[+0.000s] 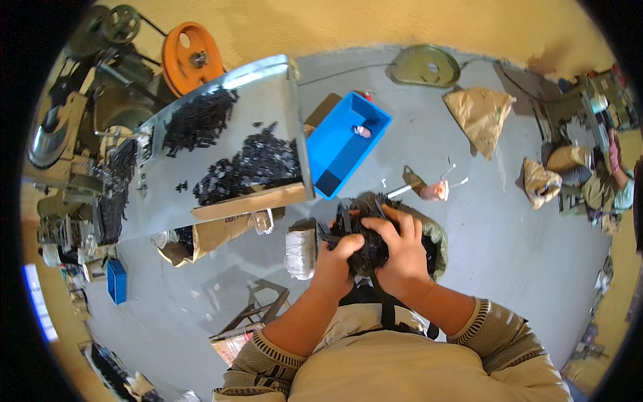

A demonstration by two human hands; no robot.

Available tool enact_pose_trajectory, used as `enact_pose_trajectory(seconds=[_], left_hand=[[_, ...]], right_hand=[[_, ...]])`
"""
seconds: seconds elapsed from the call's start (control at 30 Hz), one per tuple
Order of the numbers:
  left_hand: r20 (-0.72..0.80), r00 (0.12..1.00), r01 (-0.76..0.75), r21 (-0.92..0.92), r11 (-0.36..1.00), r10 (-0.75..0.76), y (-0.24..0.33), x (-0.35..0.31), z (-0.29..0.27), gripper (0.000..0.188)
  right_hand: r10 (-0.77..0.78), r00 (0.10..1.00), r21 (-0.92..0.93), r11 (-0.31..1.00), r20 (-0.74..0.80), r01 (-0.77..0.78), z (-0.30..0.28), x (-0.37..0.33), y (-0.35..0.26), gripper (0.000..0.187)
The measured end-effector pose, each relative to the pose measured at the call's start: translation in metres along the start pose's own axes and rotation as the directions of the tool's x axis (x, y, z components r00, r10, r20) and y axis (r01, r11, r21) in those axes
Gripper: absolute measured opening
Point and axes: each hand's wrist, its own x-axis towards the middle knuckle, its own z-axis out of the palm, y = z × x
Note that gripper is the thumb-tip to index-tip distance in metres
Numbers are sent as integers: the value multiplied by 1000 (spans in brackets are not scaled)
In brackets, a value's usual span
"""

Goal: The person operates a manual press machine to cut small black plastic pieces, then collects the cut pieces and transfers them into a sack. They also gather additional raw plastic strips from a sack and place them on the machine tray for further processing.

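Observation:
Both my hands are closed around a heap of small flat black pieces (362, 249), whose material I cannot tell. My left hand (335, 264) cups the heap from the left, its thumb on top and its other fingers mostly hidden. From the right, my right hand (404, 254) grips it with bent fingers spread over the top. Just beneath and behind is an open greenish sack (439, 244) with more dark pieces inside. A white wrapped block (301, 253) stands left of my left hand.
To the left, a metal worktable (251, 87) carries piles of black pieces (251, 164) beside a machine with an orange wheel (191, 59). A blue bin (351, 137) sits ahead. A stool (258, 305), paper sack (480, 117) and pinkish container (435, 191) stand around me. Another person (623, 177) is far right.

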Motion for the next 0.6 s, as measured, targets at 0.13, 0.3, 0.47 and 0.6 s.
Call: enact_pose_trajectory(seconds=[0.13,0.3,0.47,0.6], left_hand=[[16,977,-215,1,977,215,93,24,11,42],[-136,960,-239,57,969,245,218,87,-24,33],[-277,925,-187,268,945,261,303,170,-74,36],[-315,918,-126,343,931,241,328,221,-97,34]], right_hand=[[-269,950,51,959,-156,280,-3,87,-57,58],[-391,909,127,904,-147,409,53,216,-109,62],[-355,933,193,913,-55,359,134,329,-128,65],[-315,949,217,927,2,307,175,380,-110,62]])
